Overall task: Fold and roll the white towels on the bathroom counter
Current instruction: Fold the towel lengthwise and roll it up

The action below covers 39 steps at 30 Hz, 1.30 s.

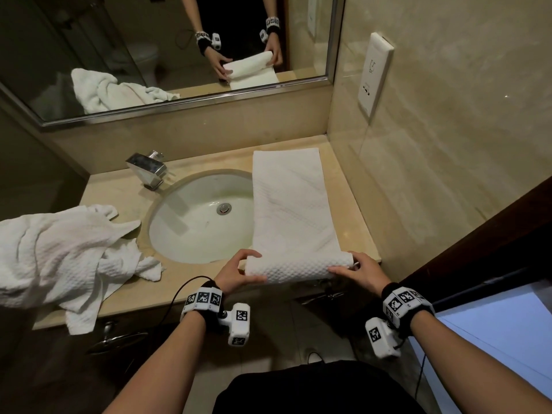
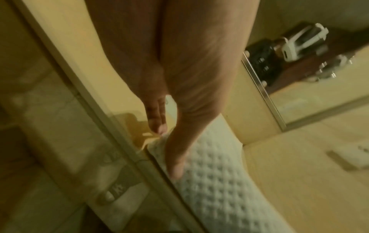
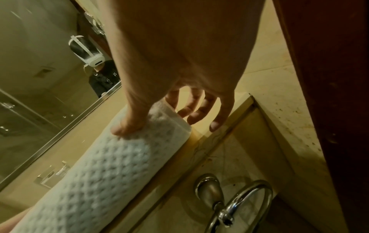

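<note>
Two white towels: a folded towel (image 1: 291, 204) at centre right runs lengthwise toward the mirror, its near end rolled crosswise; left hand (image 1: 236, 271) and right hand (image 1: 358, 271) curl on the roll's ends. A crumpled towel (image 1: 59, 258) lies at left on the counter (image 1: 346, 201).

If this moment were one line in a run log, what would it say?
step: rolling folded towel | left hand: grips roll's left end | right hand: grips right end | crumpled towel: waiting, left of sink

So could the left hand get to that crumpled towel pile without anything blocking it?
Probably yes. The crumpled towel pile lies on the counter just left of the left hand, with bare counter between. But that hand is gripping the towel roll and must let go first.
</note>
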Each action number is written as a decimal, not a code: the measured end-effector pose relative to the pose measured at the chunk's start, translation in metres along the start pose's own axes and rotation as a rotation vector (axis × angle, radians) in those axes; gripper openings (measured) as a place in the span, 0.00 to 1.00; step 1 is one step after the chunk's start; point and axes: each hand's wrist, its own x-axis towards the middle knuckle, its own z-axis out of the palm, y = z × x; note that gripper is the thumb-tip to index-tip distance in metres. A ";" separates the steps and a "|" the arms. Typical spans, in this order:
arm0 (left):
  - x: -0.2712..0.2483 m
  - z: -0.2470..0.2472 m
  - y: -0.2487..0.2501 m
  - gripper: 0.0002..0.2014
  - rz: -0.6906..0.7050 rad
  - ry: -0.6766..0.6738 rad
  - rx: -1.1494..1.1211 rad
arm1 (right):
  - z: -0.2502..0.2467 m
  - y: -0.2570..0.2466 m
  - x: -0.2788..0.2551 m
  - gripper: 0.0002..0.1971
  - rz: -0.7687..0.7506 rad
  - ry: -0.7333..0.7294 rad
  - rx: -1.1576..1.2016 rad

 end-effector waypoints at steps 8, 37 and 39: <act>0.007 0.001 0.000 0.31 0.027 0.017 0.161 | 0.006 0.004 0.018 0.27 0.071 0.146 -0.063; 0.004 0.018 -0.010 0.34 0.149 0.110 0.550 | 0.022 0.005 0.003 0.46 -0.180 0.101 -0.580; 0.006 0.020 -0.005 0.31 0.158 0.131 0.557 | 0.021 0.003 0.006 0.43 -0.221 0.136 -0.607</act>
